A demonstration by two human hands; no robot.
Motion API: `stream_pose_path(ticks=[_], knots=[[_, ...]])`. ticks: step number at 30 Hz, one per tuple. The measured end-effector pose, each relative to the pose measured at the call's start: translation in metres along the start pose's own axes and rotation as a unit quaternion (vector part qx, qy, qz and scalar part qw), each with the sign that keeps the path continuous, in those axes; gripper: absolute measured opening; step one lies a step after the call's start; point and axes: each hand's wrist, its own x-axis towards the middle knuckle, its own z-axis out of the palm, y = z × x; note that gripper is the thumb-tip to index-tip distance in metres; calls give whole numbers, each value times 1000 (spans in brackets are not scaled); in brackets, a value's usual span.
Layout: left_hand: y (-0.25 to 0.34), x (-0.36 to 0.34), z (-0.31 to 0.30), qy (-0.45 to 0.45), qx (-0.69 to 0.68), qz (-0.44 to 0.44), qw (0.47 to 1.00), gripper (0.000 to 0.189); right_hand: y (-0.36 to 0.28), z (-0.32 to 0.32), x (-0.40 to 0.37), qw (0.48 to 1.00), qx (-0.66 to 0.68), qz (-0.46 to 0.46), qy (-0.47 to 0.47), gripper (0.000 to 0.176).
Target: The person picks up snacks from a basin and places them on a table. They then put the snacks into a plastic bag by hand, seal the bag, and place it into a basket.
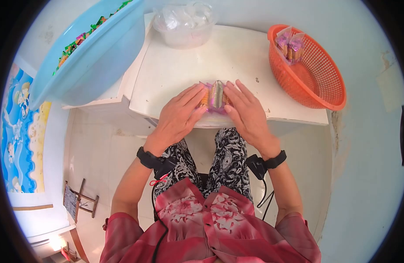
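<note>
A clear snack packet with purple print (216, 94) lies near the front edge of the white table, orange-brown pieces showing at its sides and a silvery-green strip down its middle. From the left, my left hand (179, 113) holds it, long fingers over its side and thumb at the near corner. My right hand (248, 115) presses on the opposite side, fingers together and pointing away from me. Both hands squeeze the packet between them, and their fingers hide its outer ends.
An orange basket (308, 79) at the right holds purple-printed packets (291, 47). A clear plastic tub (184, 37) with crumpled plastic stands at the back of the white table (175, 65). A large blue basin (105, 61) at the left contains small colourful wrapped pieces (81, 38).
</note>
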Motion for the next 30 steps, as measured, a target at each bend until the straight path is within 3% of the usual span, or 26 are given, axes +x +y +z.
stream_pose_path(ticks=[3, 8, 12, 14, 18, 23, 30], knots=[[-4, -6, 5, -6, -18, -48, 999, 48, 0, 8, -5, 1000, 17, -2, -25, 52], [-1, -4, 8, -6, 38, -44, 998, 54, 2, -4, 2, 997, -21, -21, -71, 55], [0, -5, 9, 6, 42, -72, 996, 60, 3, -10, 3, 998, -7, 2, -55, 54], [4, -5, 11, 14, 52, -42, 998, 63, 0, -9, 3, 998, 52, 26, -40, 54], [9, 2, 16, 6, 85, -39, 996, 65, 5, 5, 6, 997, -8, 3, -71, 54], [15, 3, 6, -17, 167, -29, 985, 59, 0, 0, 10, 994, -81, -10, -72, 52], [-6, 1, 13, 36, 115, -63, 991, 45, -1, 10, 10, 999, 3, -9, -44, 50]])
